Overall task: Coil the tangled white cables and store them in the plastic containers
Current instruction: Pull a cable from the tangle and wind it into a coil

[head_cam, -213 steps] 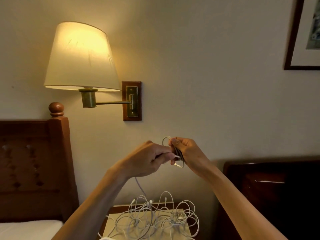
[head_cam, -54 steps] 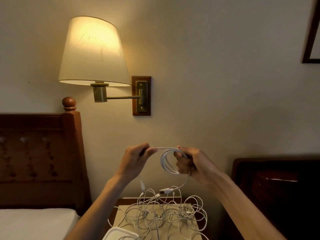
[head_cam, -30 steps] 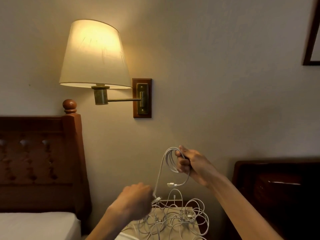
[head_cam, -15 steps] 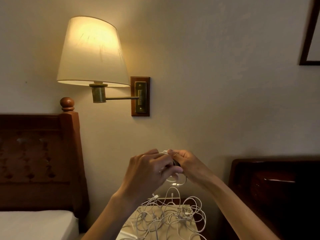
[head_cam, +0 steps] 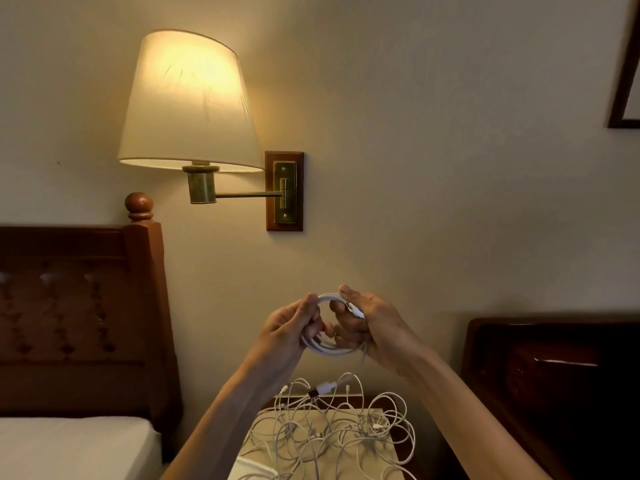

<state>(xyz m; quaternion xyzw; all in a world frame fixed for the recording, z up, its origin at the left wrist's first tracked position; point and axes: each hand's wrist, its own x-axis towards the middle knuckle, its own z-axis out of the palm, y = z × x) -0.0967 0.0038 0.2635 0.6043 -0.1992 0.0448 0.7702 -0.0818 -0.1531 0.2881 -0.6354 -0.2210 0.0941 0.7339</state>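
A white cable wound into a round coil is held up in the air between both hands, in front of the pale wall and above the nightstand. The left hand grasps the coil's left side, its thumb and fingers curled round the bundled loops near the top. The right hand grasps the right side, thumb on top and fingers wrapped underneath, with one plug end lying across its fingers. A short loose end hangs from the coil's lower right. Below the hands, a heap of tangled white cables lies spread across the nightstand, covering most of its pale top from the back edge to the front; several plugs show among the loops, and a larger white plug with a dark tip sits near the back edge. Part of a pale plastic container shows at the nightstand's front left corner, cut off by the bottom of the view. To the left stands a dark wooden headboard with a round knob on its post, and a white mattress below it. A lit wall lamp with a cream shade hangs above on a brass arm fixed to a wooden plate. A dark wooden cabinet stands to the right, and the corner of a picture frame shows at the upper right.
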